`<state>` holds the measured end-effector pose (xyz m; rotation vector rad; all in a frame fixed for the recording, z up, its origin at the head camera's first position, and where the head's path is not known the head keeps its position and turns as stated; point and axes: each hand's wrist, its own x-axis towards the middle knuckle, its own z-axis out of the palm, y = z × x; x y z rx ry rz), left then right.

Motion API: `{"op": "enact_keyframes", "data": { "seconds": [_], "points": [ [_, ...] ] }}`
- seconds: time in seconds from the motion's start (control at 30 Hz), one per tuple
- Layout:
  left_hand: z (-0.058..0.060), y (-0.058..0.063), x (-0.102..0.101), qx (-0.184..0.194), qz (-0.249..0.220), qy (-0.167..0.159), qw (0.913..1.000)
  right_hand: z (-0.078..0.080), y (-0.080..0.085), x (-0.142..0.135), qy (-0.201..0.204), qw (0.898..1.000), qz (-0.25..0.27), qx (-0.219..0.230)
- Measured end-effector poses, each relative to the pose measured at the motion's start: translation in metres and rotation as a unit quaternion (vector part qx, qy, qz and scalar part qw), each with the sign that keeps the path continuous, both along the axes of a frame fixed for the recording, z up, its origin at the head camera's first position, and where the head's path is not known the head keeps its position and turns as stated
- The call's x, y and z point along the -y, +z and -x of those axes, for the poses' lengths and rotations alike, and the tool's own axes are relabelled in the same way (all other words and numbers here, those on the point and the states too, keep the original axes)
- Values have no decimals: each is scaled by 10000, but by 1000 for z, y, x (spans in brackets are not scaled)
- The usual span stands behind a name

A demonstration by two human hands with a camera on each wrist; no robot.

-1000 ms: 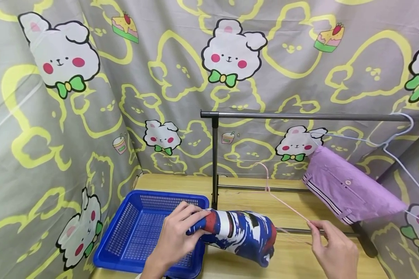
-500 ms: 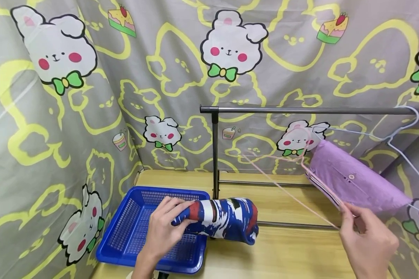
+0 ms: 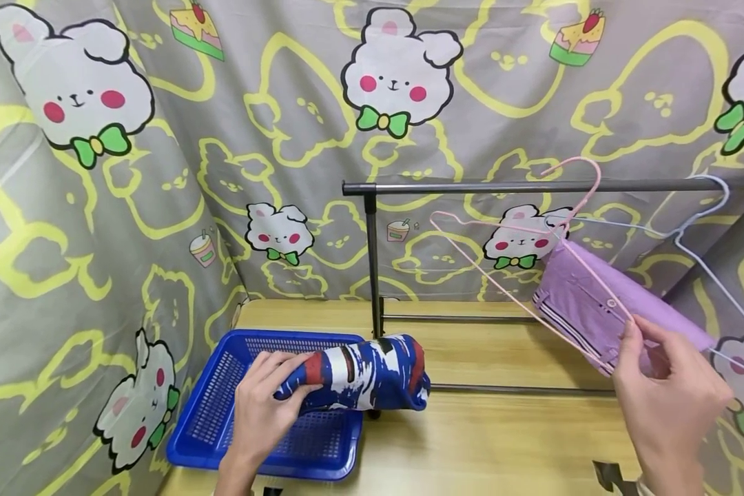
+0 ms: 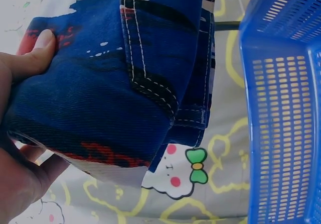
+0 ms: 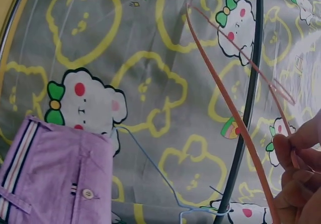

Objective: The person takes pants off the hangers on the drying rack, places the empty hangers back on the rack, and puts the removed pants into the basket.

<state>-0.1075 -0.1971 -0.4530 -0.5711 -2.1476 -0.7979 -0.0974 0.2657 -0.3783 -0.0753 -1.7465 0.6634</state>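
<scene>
My left hand (image 3: 263, 399) grips one end of folded denim pants (image 3: 366, 375) with a blue, white and red print, held over the right side of a blue basket. The left wrist view shows a stitched pocket (image 4: 150, 58) on the pants, with the thumb pressed on top of the cloth. On the right, my right hand (image 3: 669, 386) pinches the side of a pink clothes hanger (image 3: 566, 224) between thumb and fingers. The hanger's hook overlaps the dark rail (image 3: 471, 187) in the head view. Nothing hangs on this hanger.
Purple pants (image 3: 626, 296) hang folded over a pale blue hanger (image 3: 678, 241) on the rail's right side, just behind the pink one. The blue basket (image 3: 180, 441) stands left on the wooden table (image 3: 471, 448). A rack post (image 3: 373, 262) rises beside it. Patterned curtains surround everything.
My right hand has moved right and lifted the pink hanger from low over the table up to rail height. My left hand has shifted left and slightly up with the denim pants.
</scene>
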Motion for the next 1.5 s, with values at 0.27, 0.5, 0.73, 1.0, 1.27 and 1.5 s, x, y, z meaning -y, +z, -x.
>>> {"op": "enact_keyframes", "data": {
  "seconds": [0.27, 0.5, 0.73, 1.0, 1.27, 1.5],
  "points": [
    [-4, -4, 3, 9, 40, 48, 10000, 11, -7, -7, -79, 9991, -243, 323],
    [-7, -6, -1, 154, 43, 145, 9998, 17, -20, -8, -206, 9972, -460, 544],
    [-3, -5, -10, 318, -96, 245, 9991, 16, -25, -6, 64, 9971, -490, 572],
    [-4, -7, -15, 308, -134, 336, 9989, 13, -36, -4, 341, 9963, -451, 654],
    [-2, -8, -20, 462, -436, 126, 9979, 10, -40, -3, 359, 9961, -479, 640],
    [0, -10, -24, 503, -603, -139, 9968, -2, -25, 15, 496, 9949, -598, 642]
  ]
}}
